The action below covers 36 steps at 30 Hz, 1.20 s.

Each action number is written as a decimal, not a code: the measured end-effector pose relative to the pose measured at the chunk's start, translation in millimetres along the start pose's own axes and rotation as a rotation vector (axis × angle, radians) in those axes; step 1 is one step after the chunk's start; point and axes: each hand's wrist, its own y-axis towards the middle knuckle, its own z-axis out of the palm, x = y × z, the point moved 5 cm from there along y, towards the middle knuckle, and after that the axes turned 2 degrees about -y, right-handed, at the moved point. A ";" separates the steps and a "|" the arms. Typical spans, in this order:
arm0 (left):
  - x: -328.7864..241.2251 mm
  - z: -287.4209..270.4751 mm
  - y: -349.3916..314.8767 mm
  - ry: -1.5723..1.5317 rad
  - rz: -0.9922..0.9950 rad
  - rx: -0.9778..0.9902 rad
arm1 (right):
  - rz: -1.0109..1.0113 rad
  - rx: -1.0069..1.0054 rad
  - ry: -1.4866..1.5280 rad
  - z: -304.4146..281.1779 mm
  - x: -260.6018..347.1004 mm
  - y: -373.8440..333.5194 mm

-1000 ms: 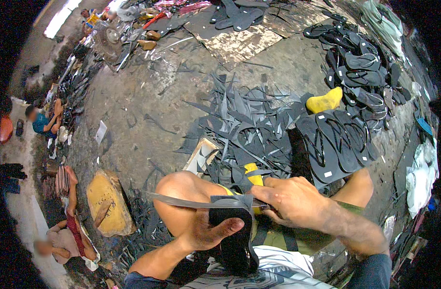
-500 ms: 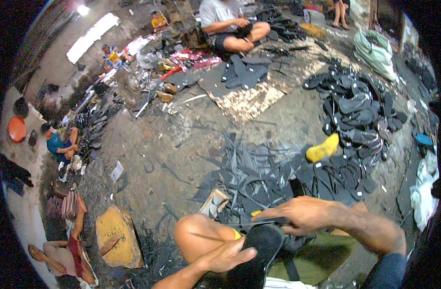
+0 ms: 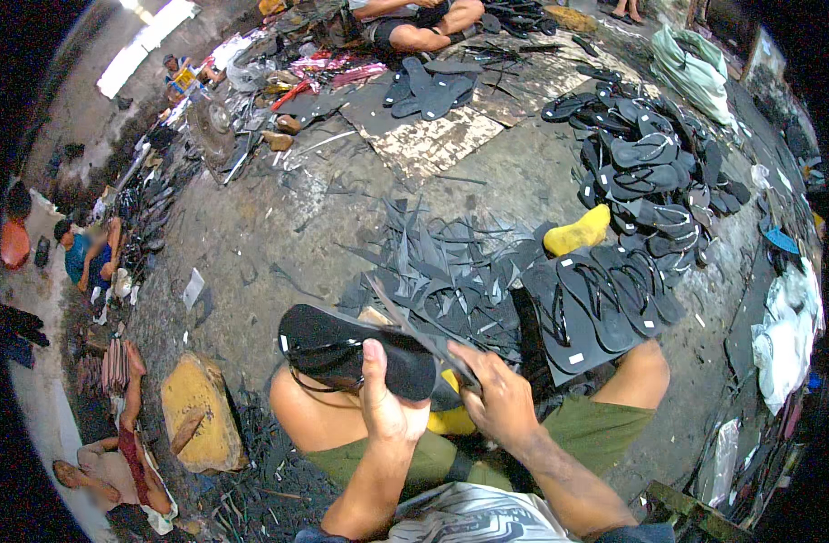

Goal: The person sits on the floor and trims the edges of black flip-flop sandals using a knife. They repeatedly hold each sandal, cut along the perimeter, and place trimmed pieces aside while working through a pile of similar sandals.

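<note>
My left hand grips a black flip-flop by its heel end, thumb on top, with the toe pointing left above my left knee. In my right hand is a long thin knife, its blade lying along the far edge of the sole. The contact between blade and rubber is too fine to make out. Below my hands a yellow object shows in part on my lap. Beyond them spreads a heap of dark rubber offcuts.
Black flip-flops lie in a row by my right knee, with a larger pile behind. A yellow foot-shaped form rests between. At left stands a yellow block; plastic bags lie right. Other people sit around.
The flip-flop has swung up and left from close to my body, turned flatter. My right hand moved down and left, and the knife now points away from me. The view has shifted.
</note>
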 end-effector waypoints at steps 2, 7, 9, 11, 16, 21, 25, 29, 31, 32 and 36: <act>-1.7 -9.2 -3.1 -0.012 -0.044 -0.045 | 0.168 0.114 -0.075 1.3 -11.5 -10.6; 9.0 -16.2 -20.1 0.169 -0.008 0.013 | 0.003 0.247 -0.063 8.1 -13.3 1.0; 14.2 -21.4 -26.7 0.182 -0.109 0.096 | -0.070 0.305 0.137 13.1 -11.0 15.5; 6.6 -26.4 -27.4 0.061 -0.173 0.269 | -0.028 0.302 0.467 9.7 -12.0 27.9; -19.3 -20.4 -13.3 -0.048 -0.268 0.745 | 0.391 0.221 0.735 -13.9 -24.8 10.8; 15.0 11.1 22.5 0.576 -0.211 0.443 | 0.241 0.217 0.896 -21.1 -23.4 -14.6; 98.0 42.9 45.2 0.429 -0.359 0.474 | 0.775 -0.066 0.702 -81.3 -107.2 8.4; 195.8 10.9 59.6 0.561 -0.632 0.149 | 0.506 -0.531 0.991 -186.5 -154.7 55.1; 236.3 7.6 59.8 0.374 -0.823 0.228 | 0.316 -0.670 1.046 -217.5 -158.4 54.3; 249.9 12.4 63.3 0.231 -0.869 0.279 | 0.237 -0.675 1.059 -223.9 -156.4 47.9; 272.6 38.9 97.1 0.336 -0.668 0.265 | 0.595 -0.479 0.606 -203.2 -154.6 -24.5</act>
